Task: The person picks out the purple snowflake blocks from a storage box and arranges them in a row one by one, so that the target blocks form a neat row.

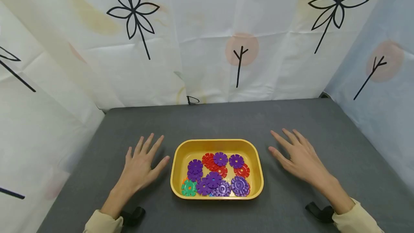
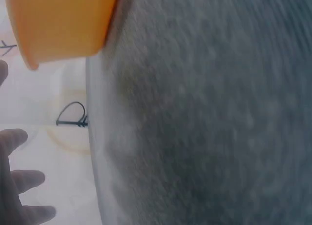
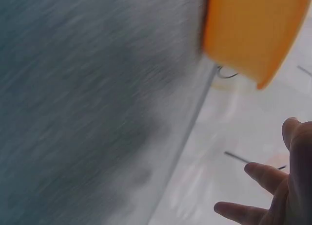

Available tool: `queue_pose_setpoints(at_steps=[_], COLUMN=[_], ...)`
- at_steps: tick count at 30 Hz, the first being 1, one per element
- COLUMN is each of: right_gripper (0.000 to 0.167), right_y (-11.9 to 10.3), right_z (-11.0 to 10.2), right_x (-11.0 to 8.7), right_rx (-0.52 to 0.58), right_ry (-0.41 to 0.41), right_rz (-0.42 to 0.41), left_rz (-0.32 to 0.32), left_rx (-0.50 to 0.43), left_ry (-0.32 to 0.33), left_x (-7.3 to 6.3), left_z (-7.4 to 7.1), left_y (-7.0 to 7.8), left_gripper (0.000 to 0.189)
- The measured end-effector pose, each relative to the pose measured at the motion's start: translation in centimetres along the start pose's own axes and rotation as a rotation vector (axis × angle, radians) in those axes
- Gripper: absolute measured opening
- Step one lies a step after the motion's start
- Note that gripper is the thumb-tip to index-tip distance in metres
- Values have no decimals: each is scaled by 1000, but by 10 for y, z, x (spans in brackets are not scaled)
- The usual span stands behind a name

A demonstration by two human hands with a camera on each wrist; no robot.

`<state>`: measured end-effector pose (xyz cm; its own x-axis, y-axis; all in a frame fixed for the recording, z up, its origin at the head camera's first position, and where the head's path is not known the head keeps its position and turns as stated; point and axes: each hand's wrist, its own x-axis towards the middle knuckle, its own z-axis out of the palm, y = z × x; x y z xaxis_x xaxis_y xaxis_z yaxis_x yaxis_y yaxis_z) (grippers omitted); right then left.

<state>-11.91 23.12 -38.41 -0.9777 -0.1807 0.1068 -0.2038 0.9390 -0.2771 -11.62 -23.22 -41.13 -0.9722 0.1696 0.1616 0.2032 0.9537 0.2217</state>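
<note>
A yellow plastic tray stands in the middle of the grey table in the head view. In it lie several flower-shaped plastic discs: purple ones, red ones and a green one, some overlapping. Left of the tray is my left hand, fingers spread and holding nothing, its thumb nearest the tray wall. My right hand is over the table on the other side, fingers extended and holding nothing. Each wrist view shows the tray's outer wall beside the fingers, apart from them.
The grey table reaches back to a white cloth printed with black flower and twig drawings. Similar cloth hangs along the left and right sides. A black strap is at the left wrist, another black strap at the right.
</note>
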Motion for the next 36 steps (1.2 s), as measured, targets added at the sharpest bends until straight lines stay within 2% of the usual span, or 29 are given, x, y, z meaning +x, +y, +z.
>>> queue_pose_setpoints(at_steps=[10,14,22,29,31,36], right_gripper=[59,56,54,51,51,52], right_y=[-34,-48,-77,-103,-109,-124], right_z=[-3,-1,11,24,27,35], right_x=[5,7,14,16,17,18], right_rx=[246,293,370,373,380,397], right_ry=[34,46,3,5,-19,-137], right_rz=[-104,-153,-233,-286,-311,-334], left_rz=[88,107,70,102,108,126], left_rx=[-213,-264,-323,-341,-339,-330], left_ry=[-83,-111,-222,-245,-249,-247], left_x=[-7,-9,-14,-16,-16,-16], left_z=[3,3,2,3,3,4], left_y=[19,27,39,46,47,48], left_gripper=[74,80,100,124,130,137])
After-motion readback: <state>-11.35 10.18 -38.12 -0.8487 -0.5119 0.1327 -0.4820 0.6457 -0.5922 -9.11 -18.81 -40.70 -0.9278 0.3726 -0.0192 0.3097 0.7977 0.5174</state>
